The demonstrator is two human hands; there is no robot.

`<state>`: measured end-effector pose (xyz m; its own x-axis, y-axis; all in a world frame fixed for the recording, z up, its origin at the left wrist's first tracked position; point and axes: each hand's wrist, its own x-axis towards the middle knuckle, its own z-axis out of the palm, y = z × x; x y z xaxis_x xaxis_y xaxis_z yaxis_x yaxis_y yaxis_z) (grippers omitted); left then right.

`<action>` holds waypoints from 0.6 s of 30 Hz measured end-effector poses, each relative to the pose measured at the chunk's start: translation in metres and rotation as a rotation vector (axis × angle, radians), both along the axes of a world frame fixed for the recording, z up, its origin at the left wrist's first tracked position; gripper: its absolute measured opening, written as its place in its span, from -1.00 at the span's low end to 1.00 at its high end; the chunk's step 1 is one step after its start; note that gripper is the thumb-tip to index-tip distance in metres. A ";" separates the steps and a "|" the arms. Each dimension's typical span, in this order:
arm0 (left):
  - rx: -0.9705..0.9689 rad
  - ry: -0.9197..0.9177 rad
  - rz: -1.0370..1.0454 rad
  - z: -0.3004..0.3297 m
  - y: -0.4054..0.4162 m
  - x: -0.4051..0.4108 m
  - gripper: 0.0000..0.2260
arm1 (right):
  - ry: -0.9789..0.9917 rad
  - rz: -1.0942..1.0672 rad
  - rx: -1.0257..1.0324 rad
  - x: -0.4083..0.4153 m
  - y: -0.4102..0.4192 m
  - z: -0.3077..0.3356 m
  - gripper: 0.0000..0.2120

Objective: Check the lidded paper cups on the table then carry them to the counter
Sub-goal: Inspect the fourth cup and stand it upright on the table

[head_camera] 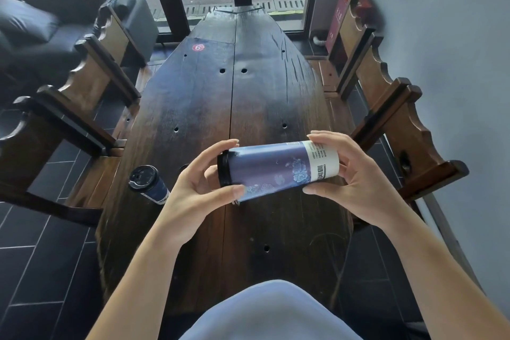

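Head view: sideways purple cup (276,167), lid (224,171) on.

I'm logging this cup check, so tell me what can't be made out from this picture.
- Head view: whether the purple cup, held sideways by the left hand and right hand, has anything inside; its wall and black lid hide that.
- Its label text: too small.
- The dark blue cup on the table: lower side hidden by the left wrist.
- The counter: out of frame.
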<state>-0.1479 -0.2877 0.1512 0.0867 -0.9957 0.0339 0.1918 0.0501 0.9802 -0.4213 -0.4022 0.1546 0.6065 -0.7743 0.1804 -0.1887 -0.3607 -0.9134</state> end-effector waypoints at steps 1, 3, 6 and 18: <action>-0.002 0.003 -0.007 0.001 -0.001 0.000 -0.36 | -0.007 -0.006 -0.001 0.000 -0.001 0.000 -0.32; -0.038 -0.022 -0.021 0.002 -0.002 0.002 -0.33 | -0.027 -0.013 0.011 0.000 -0.001 0.002 -0.35; -0.089 -0.079 -0.029 0.004 -0.004 0.006 -0.38 | -0.034 -0.007 0.032 -0.001 -0.002 0.002 -0.35; -0.037 -0.019 -0.043 0.003 0.000 0.015 -0.27 | -0.007 -0.005 -0.026 0.007 0.001 0.002 -0.39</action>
